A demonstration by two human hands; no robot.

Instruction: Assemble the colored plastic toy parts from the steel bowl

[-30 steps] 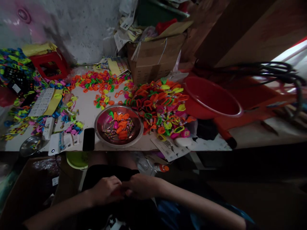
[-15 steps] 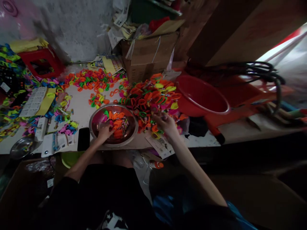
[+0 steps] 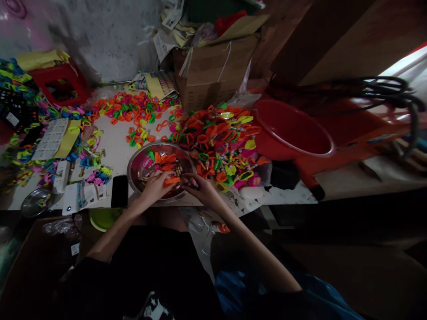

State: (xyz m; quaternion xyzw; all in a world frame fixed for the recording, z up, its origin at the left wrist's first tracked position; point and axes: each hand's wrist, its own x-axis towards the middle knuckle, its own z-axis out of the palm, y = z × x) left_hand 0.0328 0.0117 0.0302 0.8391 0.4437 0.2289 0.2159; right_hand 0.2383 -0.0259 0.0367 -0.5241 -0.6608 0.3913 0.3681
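Note:
A steel bowl [image 3: 131, 171] stands at the table's front edge, with orange plastic pieces [image 3: 166, 158] and small patterned pieces inside. My left hand [image 3: 156, 186] is over the near part of the bowl, its fingers closed on an orange plastic piece [image 3: 172, 180]. My right hand [image 3: 202, 190] is at the bowl's right rim, fingertips pinched close to that piece. Something small and patterned seems to be in the right fingers, too dark to name. Right of the bowl rises a heap of bright plastic loops [image 3: 220, 138], which look like toy watches.
A red basin [image 3: 293, 129] stands right of the heap, with a cardboard box [image 3: 213, 66] behind. Left of the bowl lie a black phone [image 3: 119, 191], a white power strip [image 3: 62, 177] and printed sheets [image 3: 50, 138]. A small metal dish [image 3: 35, 202] is at far left.
My right hand has come left from the heap to the bowl. My left hand has lifted slightly and moved right, now with an orange piece showing at its fingertips. The view has shifted a little.

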